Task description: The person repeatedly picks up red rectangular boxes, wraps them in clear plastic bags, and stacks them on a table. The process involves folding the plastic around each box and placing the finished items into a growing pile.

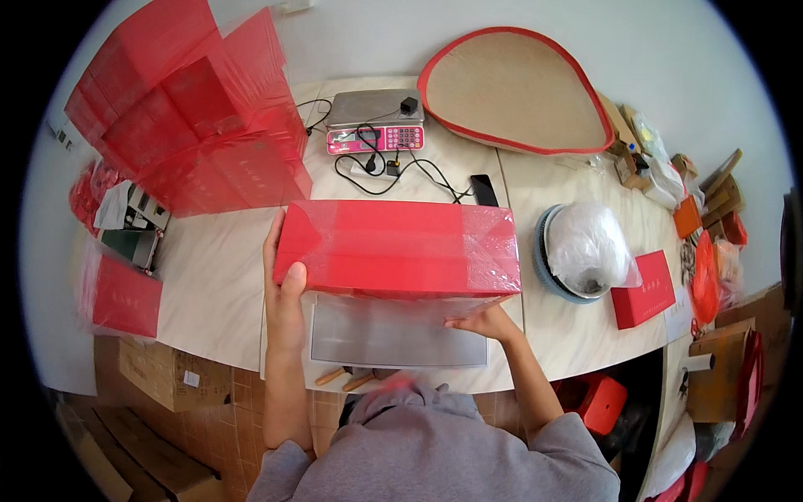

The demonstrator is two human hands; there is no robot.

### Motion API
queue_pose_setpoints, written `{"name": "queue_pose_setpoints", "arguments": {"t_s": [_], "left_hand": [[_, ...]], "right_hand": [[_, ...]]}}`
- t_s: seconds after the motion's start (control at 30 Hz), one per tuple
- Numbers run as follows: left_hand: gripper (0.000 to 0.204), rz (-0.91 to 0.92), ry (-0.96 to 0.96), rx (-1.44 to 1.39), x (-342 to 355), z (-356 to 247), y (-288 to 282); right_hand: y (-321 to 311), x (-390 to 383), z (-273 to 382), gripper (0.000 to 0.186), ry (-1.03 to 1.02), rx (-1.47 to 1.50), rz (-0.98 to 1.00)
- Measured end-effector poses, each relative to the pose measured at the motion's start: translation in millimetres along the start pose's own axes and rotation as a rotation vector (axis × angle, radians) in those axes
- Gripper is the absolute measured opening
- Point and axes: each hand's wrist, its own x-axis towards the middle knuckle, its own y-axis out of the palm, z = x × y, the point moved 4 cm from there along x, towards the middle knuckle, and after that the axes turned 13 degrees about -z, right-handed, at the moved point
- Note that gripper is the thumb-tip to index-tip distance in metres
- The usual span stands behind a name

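Note:
Between my two hands is a large red box (389,247) wrapped in clear plastic film, held above the near side of the table. My left hand (287,297) grips its left end, with the thumb on the near face and the fingers up along the side. Under the lower right edge, my right hand (487,323) supports the box, its fingers pointing inward and partly hidden. A grey flat board (393,343) with a dark border lies below the box. At the table's front edge, wooden handles (330,376) stick out, their other ends hidden.
Stacked film-wrapped red boxes (226,142) stand at the back left. Behind are a pink-and-grey scale (375,138), tangled black cables, a phone (483,190) and a red-rimmed woven tray (519,92). To the right are a plastic-covered bowl (585,247) and a smaller red box (642,290).

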Motion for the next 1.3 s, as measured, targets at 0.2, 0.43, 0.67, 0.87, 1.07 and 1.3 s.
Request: {"name": "queue_pose_setpoints", "arguments": {"t_s": [0.2,0.43,0.67,0.87,1.07,1.3], "left_hand": [[0.074,0.007,-0.092,0.025,0.9,14.2,-8.3],[0.071,-0.040,-0.079,0.042,-1.2,14.3,-9.5],[0.062,-0.050,-0.042,-0.003,-2.0,11.5,-4.8],[0.059,-0.078,-0.005,0.002,-1.2,15.0,-9.8],[0.061,-0.149,-0.066,-0.021,-4.2,20.1,-11.1],[0.064,-0.041,-0.055,-0.059,2.7,32.8,-13.8]], "right_hand": [[-14.5,2.6,36.4,0.115,-0.077,-0.054,-0.072],[-31.5,5.4,125.6,0.137,-0.420,0.234,-0.367],[-18.5,9.2,145.1,0.122,-0.330,0.561,-0.510],[-19.4,6.1,165.8,0.101,-0.298,0.545,-0.544],[-17.1,5.3,171.0,0.097,-0.312,0.519,-0.597],[-16.6,7.3,153.9,0.088,-0.286,0.639,-0.623]]}}
